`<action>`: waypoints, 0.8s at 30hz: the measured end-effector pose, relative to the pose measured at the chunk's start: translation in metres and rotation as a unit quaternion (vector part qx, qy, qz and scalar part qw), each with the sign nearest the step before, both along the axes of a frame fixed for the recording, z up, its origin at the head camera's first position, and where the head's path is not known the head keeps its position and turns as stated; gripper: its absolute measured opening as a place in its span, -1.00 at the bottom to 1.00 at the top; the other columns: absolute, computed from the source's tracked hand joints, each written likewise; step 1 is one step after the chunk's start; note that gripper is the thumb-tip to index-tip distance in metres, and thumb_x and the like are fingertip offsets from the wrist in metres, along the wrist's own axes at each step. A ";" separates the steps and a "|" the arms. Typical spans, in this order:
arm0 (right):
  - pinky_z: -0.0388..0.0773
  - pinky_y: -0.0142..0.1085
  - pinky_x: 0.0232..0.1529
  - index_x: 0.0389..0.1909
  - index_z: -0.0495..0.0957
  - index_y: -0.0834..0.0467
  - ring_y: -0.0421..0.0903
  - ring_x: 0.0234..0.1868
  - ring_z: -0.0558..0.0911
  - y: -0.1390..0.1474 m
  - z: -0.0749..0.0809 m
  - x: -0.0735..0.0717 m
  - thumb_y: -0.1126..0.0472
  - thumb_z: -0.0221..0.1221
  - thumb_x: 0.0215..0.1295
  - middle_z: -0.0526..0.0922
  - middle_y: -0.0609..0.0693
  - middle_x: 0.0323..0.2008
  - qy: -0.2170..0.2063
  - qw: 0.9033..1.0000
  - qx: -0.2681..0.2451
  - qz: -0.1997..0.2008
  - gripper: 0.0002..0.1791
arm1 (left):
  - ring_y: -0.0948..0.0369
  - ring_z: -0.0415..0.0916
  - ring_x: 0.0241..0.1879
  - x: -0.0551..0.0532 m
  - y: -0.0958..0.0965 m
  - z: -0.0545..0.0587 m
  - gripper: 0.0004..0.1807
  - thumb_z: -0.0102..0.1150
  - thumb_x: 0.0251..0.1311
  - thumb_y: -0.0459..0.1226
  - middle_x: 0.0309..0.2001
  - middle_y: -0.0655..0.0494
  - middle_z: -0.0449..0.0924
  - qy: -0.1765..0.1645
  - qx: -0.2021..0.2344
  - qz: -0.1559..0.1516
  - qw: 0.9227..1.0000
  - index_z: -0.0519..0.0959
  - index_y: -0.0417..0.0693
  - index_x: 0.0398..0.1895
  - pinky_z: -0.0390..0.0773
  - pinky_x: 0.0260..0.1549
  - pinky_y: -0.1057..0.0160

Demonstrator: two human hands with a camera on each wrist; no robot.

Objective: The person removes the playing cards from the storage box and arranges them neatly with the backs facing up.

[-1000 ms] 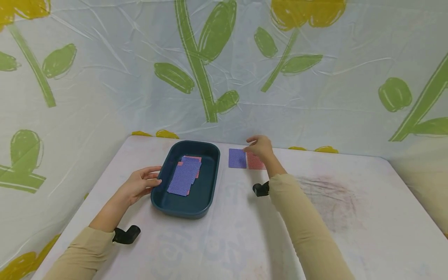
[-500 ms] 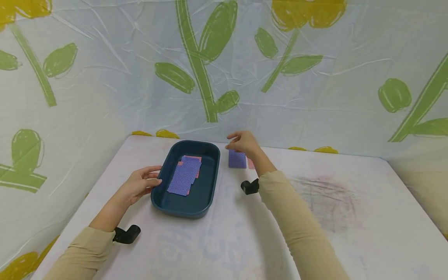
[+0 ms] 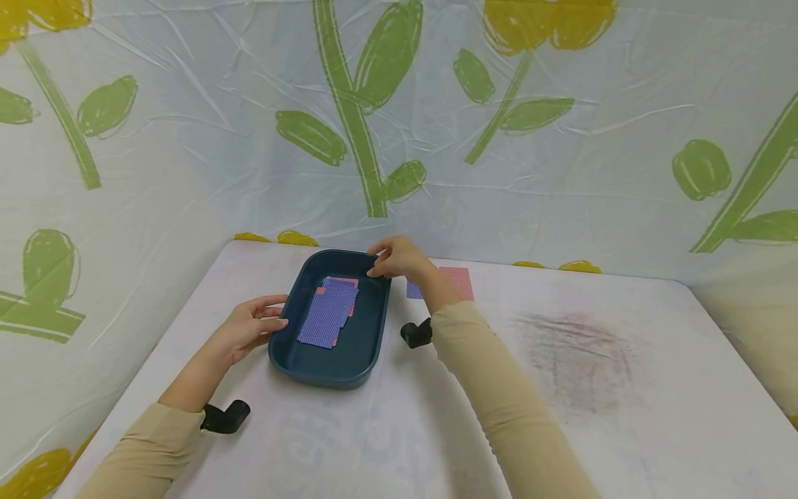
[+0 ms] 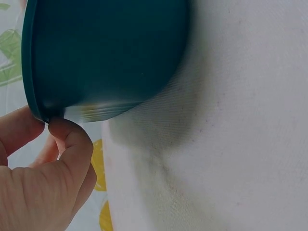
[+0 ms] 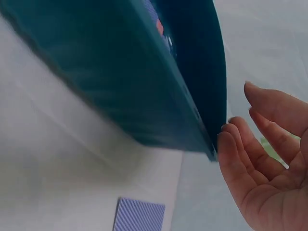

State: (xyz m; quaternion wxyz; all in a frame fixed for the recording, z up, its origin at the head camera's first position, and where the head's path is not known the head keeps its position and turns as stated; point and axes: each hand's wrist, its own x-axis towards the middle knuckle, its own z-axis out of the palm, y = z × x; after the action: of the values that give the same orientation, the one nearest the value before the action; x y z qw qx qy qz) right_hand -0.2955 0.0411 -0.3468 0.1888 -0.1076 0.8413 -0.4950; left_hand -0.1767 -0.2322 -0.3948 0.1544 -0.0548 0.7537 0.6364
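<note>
A dark teal rectangular tray (image 3: 358, 353) sits on the table, with a pile of overlapping blue-backed playing cards (image 3: 327, 315) inside it and red-backed edges showing beneath. My left hand (image 3: 249, 329) pinches the tray's left rim; in the left wrist view, thumb and fingers (image 4: 72, 139) meet at that rim. At the far right corner of the tray is my right hand (image 3: 402, 260), its fingers loosely bent and nothing between them. In the right wrist view, the fingertips (image 5: 228, 137) are right at the rim and the thumb stands apart.
Right of the tray, a blue-backed card (image 3: 413, 289), partly behind the right wrist, lies beside a red-backed card (image 3: 460, 281). A flower-printed sheet (image 3: 561, 173) hangs behind the table (image 3: 623, 346). Black wrist devices (image 3: 227, 418) sit at both cuffs.
My right hand has moved left from above the red and blue cards to the tray's far right corner. Those cards stay on the table; the left hand and tray have not moved.
</note>
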 end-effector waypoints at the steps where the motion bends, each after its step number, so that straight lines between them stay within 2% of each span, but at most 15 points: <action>1: 0.54 -0.19 -0.09 0.03 0.53 0.25 -0.07 -0.36 0.52 -0.003 -0.001 0.000 0.42 0.33 0.01 0.51 0.10 -0.32 -0.002 1.000 -0.003 0.003 -0.52 | 0.24 0.42 -0.18 0.000 0.000 0.000 -0.34 0.08 0.23 -0.43 0.09 -0.22 0.27 0.000 0.000 -0.001 1.000 0.09 -0.29 0.38 0.51 -0.22 0.36; 4: 0.54 -0.26 -0.17 0.08 0.50 0.26 -0.11 -0.40 0.52 -0.014 -0.006 0.002 0.44 0.33 0.00 0.52 0.11 -0.31 -0.008 1.000 -0.004 0.008 -0.47 | 0.22 0.42 -0.17 -0.001 0.001 0.000 -0.35 0.07 0.24 -0.44 0.10 -0.24 0.26 -0.001 -0.001 0.000 1.000 0.10 -0.29 0.38 0.51 -0.21 0.36; 11: 0.52 -0.19 -0.11 0.11 0.45 0.30 -0.09 -0.35 0.50 -0.038 -0.018 0.006 0.49 0.31 -0.02 0.49 0.17 -0.24 -0.029 0.999 -0.016 0.017 -0.43 | 0.16 0.41 -0.12 -0.001 -0.001 0.000 -0.34 0.07 0.24 -0.42 0.14 -0.26 0.23 -0.004 -0.010 -0.002 1.000 0.10 -0.27 0.38 0.50 -0.18 0.35; 18: 0.50 -0.32 -0.21 0.06 0.48 0.27 -0.09 -0.30 0.49 -0.054 -0.028 0.013 0.47 0.33 -0.02 0.52 0.23 -0.14 -0.001 0.999 0.003 0.051 -0.46 | 0.13 0.42 -0.09 0.000 -0.002 0.000 -0.35 0.06 0.25 -0.42 0.17 -0.27 0.22 -0.008 -0.012 0.002 1.000 0.09 -0.25 0.39 0.51 -0.10 0.29; 21: 0.49 -0.33 -0.25 0.03 0.51 0.28 -0.09 -0.32 0.47 -0.060 -0.033 0.016 0.46 0.34 -0.03 0.53 0.18 -0.22 0.012 0.999 0.014 0.047 -0.49 | 0.16 0.43 -0.10 0.000 -0.001 0.001 -0.34 0.07 0.25 -0.41 0.17 -0.27 0.22 -0.007 -0.012 0.000 1.000 0.09 -0.26 0.39 0.51 -0.12 0.30; 24: 0.46 -0.34 -0.29 0.01 0.54 0.25 -0.10 -0.33 0.47 -0.064 -0.038 0.019 0.42 0.36 -0.04 0.52 0.10 -0.29 0.037 0.996 0.057 0.049 -0.50 | 0.19 0.43 -0.14 0.000 -0.001 0.000 -0.35 0.06 0.24 -0.43 0.14 -0.25 0.25 -0.005 -0.007 -0.001 1.000 0.10 -0.27 0.38 0.51 -0.16 0.33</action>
State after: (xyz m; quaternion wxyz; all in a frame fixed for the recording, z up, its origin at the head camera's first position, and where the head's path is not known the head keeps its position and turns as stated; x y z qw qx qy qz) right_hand -0.2768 -0.0233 -0.3848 0.1876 -0.1564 0.8680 -0.4323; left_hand -0.1766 -0.2332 -0.3943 0.1584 -0.0588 0.7577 0.6304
